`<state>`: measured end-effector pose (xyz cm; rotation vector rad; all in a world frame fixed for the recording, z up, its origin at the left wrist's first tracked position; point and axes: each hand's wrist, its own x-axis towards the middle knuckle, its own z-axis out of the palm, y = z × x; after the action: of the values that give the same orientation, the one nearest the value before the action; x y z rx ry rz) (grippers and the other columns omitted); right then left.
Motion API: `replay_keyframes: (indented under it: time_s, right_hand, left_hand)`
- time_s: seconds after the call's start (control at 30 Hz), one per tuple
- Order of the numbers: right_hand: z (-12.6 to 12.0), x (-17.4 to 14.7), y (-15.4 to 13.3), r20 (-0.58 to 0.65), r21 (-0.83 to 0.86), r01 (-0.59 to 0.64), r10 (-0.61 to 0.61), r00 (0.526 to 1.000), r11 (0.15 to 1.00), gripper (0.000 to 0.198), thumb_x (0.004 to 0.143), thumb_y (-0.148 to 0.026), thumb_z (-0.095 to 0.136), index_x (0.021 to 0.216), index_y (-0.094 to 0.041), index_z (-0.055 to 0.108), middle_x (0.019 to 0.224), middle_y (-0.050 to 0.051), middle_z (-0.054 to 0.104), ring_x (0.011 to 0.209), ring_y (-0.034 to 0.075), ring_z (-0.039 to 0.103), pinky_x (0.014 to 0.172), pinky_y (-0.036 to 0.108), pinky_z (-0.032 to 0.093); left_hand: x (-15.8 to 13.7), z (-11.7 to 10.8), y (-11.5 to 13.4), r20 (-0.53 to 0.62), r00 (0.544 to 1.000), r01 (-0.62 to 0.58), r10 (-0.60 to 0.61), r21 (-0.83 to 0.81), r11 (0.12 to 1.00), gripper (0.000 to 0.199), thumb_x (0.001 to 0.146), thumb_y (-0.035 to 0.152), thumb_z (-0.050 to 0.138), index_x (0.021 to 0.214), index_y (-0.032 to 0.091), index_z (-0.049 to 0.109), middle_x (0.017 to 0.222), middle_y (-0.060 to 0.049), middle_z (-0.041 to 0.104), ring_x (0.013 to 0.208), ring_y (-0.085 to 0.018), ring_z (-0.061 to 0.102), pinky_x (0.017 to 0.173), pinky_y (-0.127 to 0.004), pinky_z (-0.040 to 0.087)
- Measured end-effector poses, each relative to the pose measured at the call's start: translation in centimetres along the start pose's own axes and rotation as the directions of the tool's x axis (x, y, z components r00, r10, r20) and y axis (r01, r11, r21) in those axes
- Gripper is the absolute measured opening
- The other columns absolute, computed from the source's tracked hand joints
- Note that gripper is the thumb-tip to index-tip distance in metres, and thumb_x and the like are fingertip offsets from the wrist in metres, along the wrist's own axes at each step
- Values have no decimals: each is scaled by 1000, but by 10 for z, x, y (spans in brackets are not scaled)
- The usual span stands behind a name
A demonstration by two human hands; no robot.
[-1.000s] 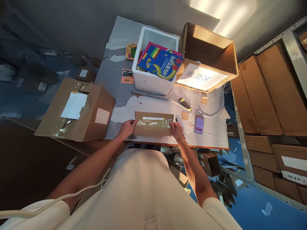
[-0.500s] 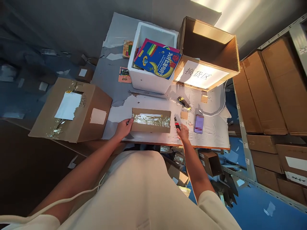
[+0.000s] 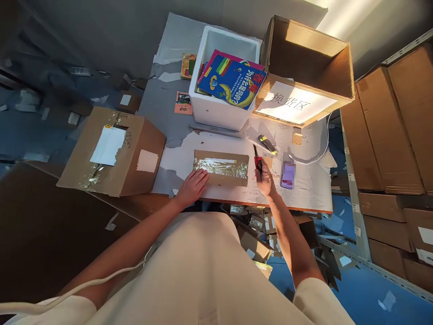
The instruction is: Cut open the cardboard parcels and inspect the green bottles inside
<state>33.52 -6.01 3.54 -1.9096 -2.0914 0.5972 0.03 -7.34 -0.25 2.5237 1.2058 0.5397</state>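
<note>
I'm standing in what looks like a parcel-handling corner of a warehouse or storeroom. A metal rack point(image 3: 360, 239) loaded with brown cartons point(image 3: 406, 122) rises on my right, and paper scraps point(image 3: 387, 300) litter the blue floor point(image 3: 355, 300). The worn bench point(image 3: 309, 187) before me carries a taped, labelled parcel point(image 3: 223, 172) and an open cardboard box point(image 3: 333, 70) — its handwritten sign point(image 3: 287, 103) reads 换货区, exchange area — while another labelled carton point(image 3: 145, 137) stands at the left. My right hand point(image 3: 266, 182) holds a red-handled cutter point(image 3: 258, 163).

The bare left hand point(image 3: 192, 188) lies palm down left of centre, fingers point(image 3: 202, 175) extended; the bare right hand point(image 3: 265, 182), right of centre, curls in a grip; the bare left forearm point(image 3: 142, 239) slants up from lower left, the bare right forearm point(image 3: 287, 234) from lower right.
</note>
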Motion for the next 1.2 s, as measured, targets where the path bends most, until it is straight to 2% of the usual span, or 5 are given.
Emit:
replay_keyframes:
  time_s: [0.17, 0.37, 0.6, 0.87, 1.2]
  right_hand:
    - [-21, 34, -87, 367, -93, 400, -342, 865, 912, 52, 100, -36, 28, 151, -31, 20, 127, 10, 58, 98, 22, 62, 77, 31, 49]
    - [-18, 60, -127, 617, -245, 535, -295, 729, 809, 52, 101, -32, 28, 151, -39, 16, 123, 7, 59, 95, 20, 62, 77, 30, 46]
    - [-31, 70, -149, 687, -338, 574, -222, 692, 746, 60, 98, -23, 32, 152, -38, 12, 116, 7, 62, 84, 18, 63, 71, 28, 43]
    - [-40, 89, -201, 735, -408, 629, -170, 656, 661, 51, 97, -30, 35, 147, -26, 32, 95, 13, 67, 79, 24, 66, 64, 30, 41]
    - [-32, 85, -149, 712, -380, 667, -258, 653, 641, 60, 96, -15, 31, 151, -35, 19, 106, 12, 68, 86, 23, 67, 71, 31, 44]
  left_hand:
    - [1, 13, -6, -74, 997, 10, -13, -30, 1000, 38, 96, 24, 38, 130, 18, 55, 132, -12, 59, 132, -24, 46, 108, -46, 40]
    - [0, 15, -7, -117, 993, -9, 0, -77, 997, 35, 96, 22, 40, 126, 18, 57, 130, -12, 61, 129, -23, 49, 106, -46, 41]
    - [5, 21, -8, -179, 984, -10, -14, -132, 991, 32, 96, 21, 40, 121, 17, 60, 125, -11, 64, 125, -23, 53, 104, -45, 44]
    - [2, 20, -8, -139, 990, 12, -35, -168, 986, 38, 96, 24, 39, 130, 18, 53, 131, -13, 59, 130, -24, 48, 107, -48, 40]
    - [2, 24, -14, -144, 989, 1, -13, -82, 997, 35, 95, 27, 41, 125, 20, 57, 126, -13, 63, 128, -24, 51, 103, -47, 43]
